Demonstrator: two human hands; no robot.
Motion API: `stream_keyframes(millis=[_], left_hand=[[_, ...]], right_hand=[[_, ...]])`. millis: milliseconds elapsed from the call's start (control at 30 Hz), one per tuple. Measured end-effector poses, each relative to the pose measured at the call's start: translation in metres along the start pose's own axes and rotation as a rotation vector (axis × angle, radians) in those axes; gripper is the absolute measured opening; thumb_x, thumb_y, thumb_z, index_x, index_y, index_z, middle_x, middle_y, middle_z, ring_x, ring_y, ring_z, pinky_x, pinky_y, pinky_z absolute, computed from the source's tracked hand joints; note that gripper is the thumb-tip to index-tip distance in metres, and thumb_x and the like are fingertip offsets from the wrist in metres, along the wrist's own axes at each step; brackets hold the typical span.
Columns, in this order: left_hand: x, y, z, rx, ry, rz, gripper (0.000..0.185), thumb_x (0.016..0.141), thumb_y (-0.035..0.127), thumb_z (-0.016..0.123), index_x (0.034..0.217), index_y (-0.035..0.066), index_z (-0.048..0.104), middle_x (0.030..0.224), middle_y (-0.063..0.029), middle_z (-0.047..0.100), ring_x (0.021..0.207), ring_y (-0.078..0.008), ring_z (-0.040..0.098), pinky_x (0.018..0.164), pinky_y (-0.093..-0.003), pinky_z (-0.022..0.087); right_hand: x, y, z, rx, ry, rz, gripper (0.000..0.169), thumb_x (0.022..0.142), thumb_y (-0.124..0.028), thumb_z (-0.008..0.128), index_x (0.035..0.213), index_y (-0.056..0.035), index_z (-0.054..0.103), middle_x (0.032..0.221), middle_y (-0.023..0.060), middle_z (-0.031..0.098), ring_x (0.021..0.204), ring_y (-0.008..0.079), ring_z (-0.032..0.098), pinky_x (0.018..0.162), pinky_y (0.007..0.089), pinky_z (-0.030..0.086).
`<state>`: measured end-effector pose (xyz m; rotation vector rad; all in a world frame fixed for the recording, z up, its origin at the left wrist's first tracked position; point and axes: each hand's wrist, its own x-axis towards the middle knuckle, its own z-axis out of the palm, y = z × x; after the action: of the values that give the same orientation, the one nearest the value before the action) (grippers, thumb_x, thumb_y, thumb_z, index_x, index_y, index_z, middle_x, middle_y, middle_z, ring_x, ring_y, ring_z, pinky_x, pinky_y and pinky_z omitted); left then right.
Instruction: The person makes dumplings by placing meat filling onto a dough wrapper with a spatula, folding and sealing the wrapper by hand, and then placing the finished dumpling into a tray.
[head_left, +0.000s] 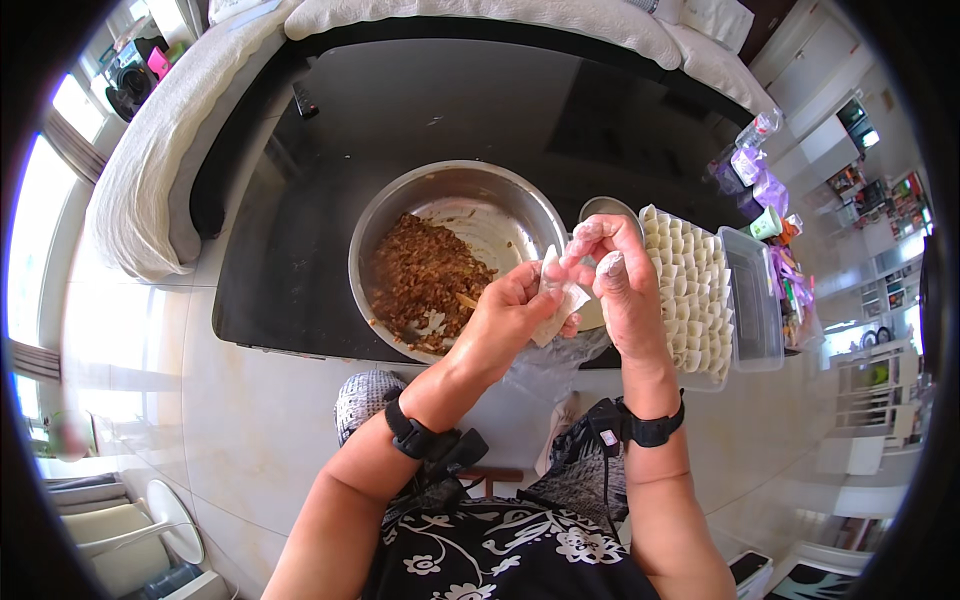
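My left hand (517, 300) pinches a thin pale dough wrapper (561, 315) over the right rim of a steel basin (360, 277). Flour coats the fingertips of my right hand (626, 277). Its fingers are close to the wrapper's top edge, with the thumb standing apart, and nothing shows in its grip. Brown minced filling (420, 277) fills the left part of the basin, and a light wooden stick end (466, 301) pokes from it. Right of my right hand, rows of small pale folded dough pieces (686, 292) pack a clear plastic box.
A clear plastic box or lid (752, 300) lies right of the dough pieces. Behind my right hand sits a small metal bowl (611, 204), partly hidden. Plastic film (551, 367) hangs at the near table edge. Packages (769, 187), a paper cup (765, 223) and a remote (305, 100) rest on the black table (450, 90).
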<state>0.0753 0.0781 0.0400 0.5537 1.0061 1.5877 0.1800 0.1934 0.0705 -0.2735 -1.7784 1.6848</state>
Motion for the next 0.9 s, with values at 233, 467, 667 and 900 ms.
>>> stream_keyframes(millis=[233, 467, 667, 900], left_hand=[[-0.002, 0.001, 0.001, 0.043, -0.015, -0.014, 0.029, 0.098, 0.010, 0.052, 0.123, -0.005, 0.051, 0.098, -0.0075, 0.063, 0.080, -0.0130, 0.064, 0.074, -0.0272, 0.053], [-0.002, 0.000, 0.000, 0.027, -0.038, -0.008, 0.029, 0.097, 0.009, 0.053, 0.123, -0.005, 0.052, 0.095, -0.0080, 0.064, 0.079, -0.0135, 0.064, 0.074, -0.0280, 0.054], [-0.004, 0.005, 0.001, 0.038, -0.063, -0.004, 0.031, 0.097, 0.009, 0.054, 0.125, -0.004, 0.051, 0.096, -0.0082, 0.065, 0.080, -0.0142, 0.065, 0.077, -0.0293, 0.055], [-0.002, 0.009, -0.015, 0.022, 0.021, 0.197, 0.029, 0.101, 0.008, 0.043, 0.127, -0.003, 0.050, 0.111, -0.0124, 0.063, 0.099, -0.0202, 0.065, 0.091, -0.0339, 0.054]], right_hand=[[-0.003, -0.007, -0.003, 0.041, -0.038, 0.023, 0.057, 0.090, -0.050, 0.065, 0.115, -0.0016, 0.050, 0.099, 0.0058, 0.054, 0.091, 0.0136, 0.057, 0.087, 0.0326, 0.052], [0.001, 0.001, -0.001, 0.043, 0.108, -0.040, 0.056, 0.091, -0.049, 0.064, 0.117, -0.0009, 0.050, 0.106, 0.0063, 0.054, 0.095, 0.0145, 0.058, 0.087, 0.0337, 0.054], [0.000, 0.002, -0.001, 0.082, 0.006, 0.032, 0.051, 0.092, -0.045, 0.065, 0.116, -0.0016, 0.052, 0.106, 0.0066, 0.056, 0.097, 0.0158, 0.059, 0.089, 0.0324, 0.051], [-0.002, 0.004, -0.008, -0.097, 0.016, -0.153, 0.024, 0.091, 0.005, 0.060, 0.113, -0.0019, 0.056, 0.110, 0.0065, 0.057, 0.103, 0.0177, 0.057, 0.093, 0.0318, 0.047]])
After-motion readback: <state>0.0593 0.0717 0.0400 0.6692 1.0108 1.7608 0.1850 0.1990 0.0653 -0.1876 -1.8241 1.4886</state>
